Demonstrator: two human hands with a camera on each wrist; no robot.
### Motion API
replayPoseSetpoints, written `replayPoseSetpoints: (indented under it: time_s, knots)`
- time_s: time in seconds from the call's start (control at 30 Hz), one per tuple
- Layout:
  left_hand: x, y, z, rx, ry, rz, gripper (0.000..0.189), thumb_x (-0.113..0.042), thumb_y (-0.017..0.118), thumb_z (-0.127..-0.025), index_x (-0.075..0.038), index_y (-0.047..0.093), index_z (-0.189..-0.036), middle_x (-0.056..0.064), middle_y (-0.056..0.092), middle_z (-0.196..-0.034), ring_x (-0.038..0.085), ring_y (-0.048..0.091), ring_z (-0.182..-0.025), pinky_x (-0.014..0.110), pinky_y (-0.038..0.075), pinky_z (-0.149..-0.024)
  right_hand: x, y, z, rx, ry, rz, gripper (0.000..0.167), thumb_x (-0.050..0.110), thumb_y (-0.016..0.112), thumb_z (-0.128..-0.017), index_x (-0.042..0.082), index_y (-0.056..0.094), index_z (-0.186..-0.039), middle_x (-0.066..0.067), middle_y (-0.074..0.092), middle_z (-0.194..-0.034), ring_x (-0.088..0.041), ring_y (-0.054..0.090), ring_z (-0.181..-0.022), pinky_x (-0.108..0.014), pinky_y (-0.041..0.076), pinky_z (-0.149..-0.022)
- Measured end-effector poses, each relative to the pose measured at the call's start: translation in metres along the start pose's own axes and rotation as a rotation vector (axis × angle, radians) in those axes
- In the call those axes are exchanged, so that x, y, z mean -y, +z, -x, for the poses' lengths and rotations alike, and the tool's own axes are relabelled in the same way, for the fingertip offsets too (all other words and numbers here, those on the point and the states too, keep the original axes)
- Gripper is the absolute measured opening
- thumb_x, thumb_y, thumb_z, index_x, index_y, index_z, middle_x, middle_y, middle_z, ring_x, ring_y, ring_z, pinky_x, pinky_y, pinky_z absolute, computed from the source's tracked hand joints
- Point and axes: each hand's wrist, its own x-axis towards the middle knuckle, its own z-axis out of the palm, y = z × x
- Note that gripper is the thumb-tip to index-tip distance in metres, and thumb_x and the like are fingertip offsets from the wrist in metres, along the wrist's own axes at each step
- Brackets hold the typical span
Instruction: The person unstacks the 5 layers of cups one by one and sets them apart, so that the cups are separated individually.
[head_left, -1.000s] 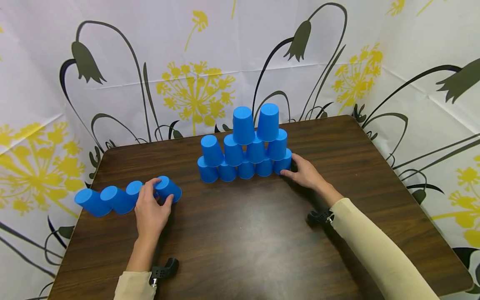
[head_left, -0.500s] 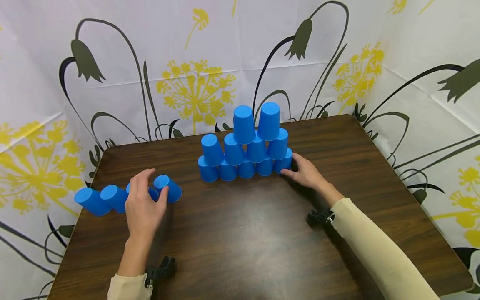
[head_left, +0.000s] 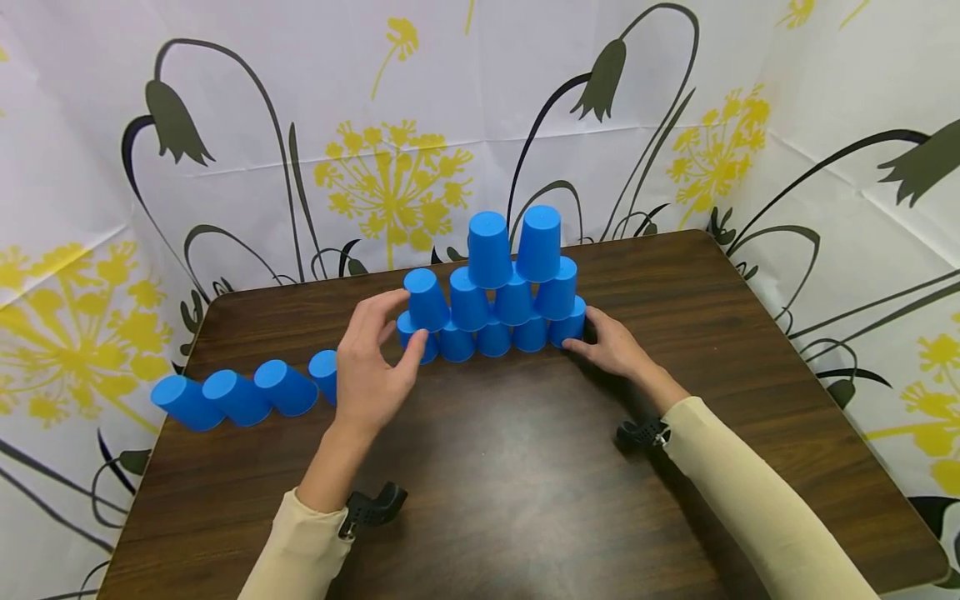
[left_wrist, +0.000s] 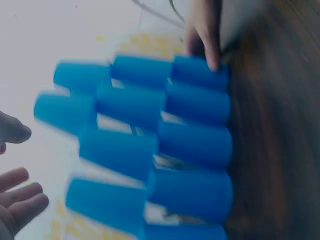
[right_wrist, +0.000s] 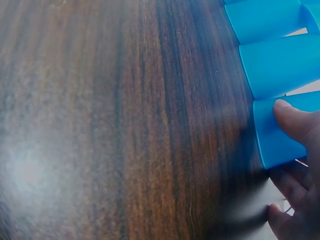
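Observation:
Blue plastic cups, all upside down, form a pyramid of three tiers, with two cups on top, the upper left one (head_left: 489, 250) beside another (head_left: 539, 244). My left hand (head_left: 367, 379) hovers at the pyramid's left end, thumb and fingers spread; the left wrist view shows those fingers (left_wrist: 27, 207) apart from the blurred cups. At the bottom tier's right end, my right hand (head_left: 613, 346) holds the end cup (head_left: 567, 331), thumb (right_wrist: 290, 117) on its front and other fingers around its right side.
A row of several upside-down blue cups (head_left: 285, 388) stands on the left of the dark wooden table (head_left: 510, 500); my left hand partly hides its rightmost cup (head_left: 323, 373). A flower-patterned white cloth (head_left: 450, 75) hangs behind the table.
My left hand has left the row of cups, first drawing back left, then swinging right to the pyramid's left end. The right hand stays at the end cup. No cup has visibly moved.

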Motion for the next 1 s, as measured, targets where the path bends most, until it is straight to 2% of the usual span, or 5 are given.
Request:
replayPoseSetpoints:
  time_s: [0.17,0.5,0.6,0.8,1.0]
  knots:
    - [-0.019,0.022,-0.022,0.084,0.048,0.063,0.054,-0.012,0.073,-0.088,-0.011,0.052,-0.138,0.007,0.053,-0.136,0.023,0.052,-0.124,0.050,0.054,-0.088,-0.001,0.002,0.002,-0.011,-0.004,-0.009,0.067,0.035,0.068,-0.093,0.007,0.039,-0.146,-0.019,0.050,-0.142,-0.040,0.046,-0.131,-0.061,0.035,-0.106]
    - [-0.020,0.053,-0.059,0.098,0.108,0.021,0.064,-0.012,0.070,-0.090,-0.010,0.041,-0.148,0.012,0.048,-0.140,0.024,0.049,-0.125,0.044,0.052,-0.090,-0.002,0.002,0.001,-0.007,-0.022,-0.009,0.069,0.036,0.068,-0.093,0.007,0.037,-0.147,-0.019,0.048,-0.143,-0.039,0.045,-0.132,-0.060,0.035,-0.107]
    - [-0.023,0.061,-0.070,0.136,0.087,-0.002,0.066,-0.016,0.068,-0.092,-0.014,0.037,-0.151,0.013,0.043,-0.144,0.026,0.052,-0.123,0.044,0.053,-0.086,-0.001,0.001,0.000,-0.007,-0.015,-0.002,0.069,0.036,0.068,-0.093,0.006,0.037,-0.147,-0.019,0.048,-0.144,-0.040,0.045,-0.132,-0.060,0.035,-0.107]
    - [-0.021,0.073,-0.075,0.181,0.016,-0.043,0.063,-0.023,0.066,-0.094,-0.023,0.037,-0.151,0.014,0.042,-0.145,0.030,0.056,-0.119,0.045,0.055,-0.082,0.000,0.001,0.001,-0.005,-0.014,-0.005,0.068,0.035,0.068,-0.093,0.007,0.037,-0.147,-0.019,0.048,-0.143,-0.039,0.045,-0.131,-0.059,0.035,-0.107]
    - [-0.016,0.083,-0.073,0.153,0.019,-0.031,0.062,-0.018,0.067,-0.094,-0.024,0.039,-0.149,0.012,0.047,-0.141,0.031,0.058,-0.116,0.046,0.055,-0.082,0.000,0.001,0.001,-0.006,-0.014,-0.004,0.068,0.034,0.068,-0.093,0.006,0.037,-0.147,-0.019,0.049,-0.143,-0.039,0.046,-0.131,-0.059,0.036,-0.106]
